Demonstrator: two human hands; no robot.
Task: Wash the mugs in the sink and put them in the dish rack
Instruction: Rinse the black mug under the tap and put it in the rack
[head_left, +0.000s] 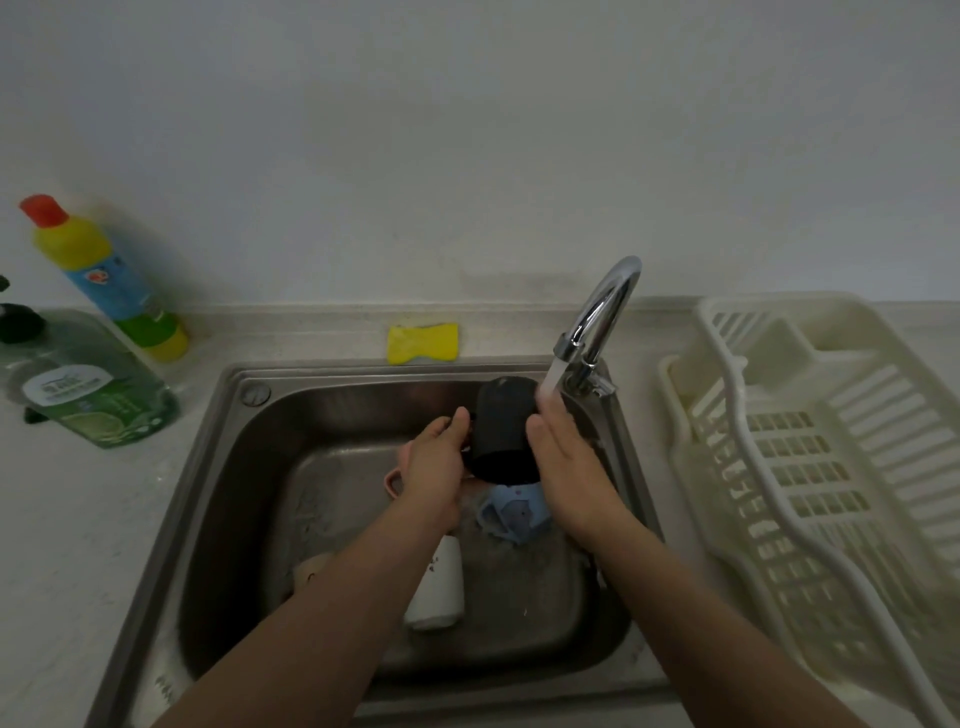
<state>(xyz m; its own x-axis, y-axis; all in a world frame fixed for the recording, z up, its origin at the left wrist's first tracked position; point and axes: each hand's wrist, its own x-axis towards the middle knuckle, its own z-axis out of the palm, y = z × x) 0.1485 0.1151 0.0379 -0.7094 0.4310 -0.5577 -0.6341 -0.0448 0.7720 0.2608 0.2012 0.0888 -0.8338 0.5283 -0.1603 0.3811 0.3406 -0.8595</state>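
A black mug (501, 428) is held over the steel sink (223, 467), its mouth turned toward me. My left hand (434, 467) grips its handle on the left side. My right hand (563, 467) lies flat against the mug's right side with straight fingers, under the water running from the tap (597, 322). Below in the basin lie a blue mug (511, 514), a pink mug (393, 480) mostly hidden by my left hand, a white mug (436, 587) and a beige mug (311, 569) partly behind my left forearm. The white dish rack (810, 467) stands to the right with nothing in it.
A yellow sponge (422, 343) lies on the ledge behind the sink. A yellow bottle with a red cap (104, 275) and a green dish-soap bottle (88, 389) stand on the counter at the left. A wall rises just behind the counter.
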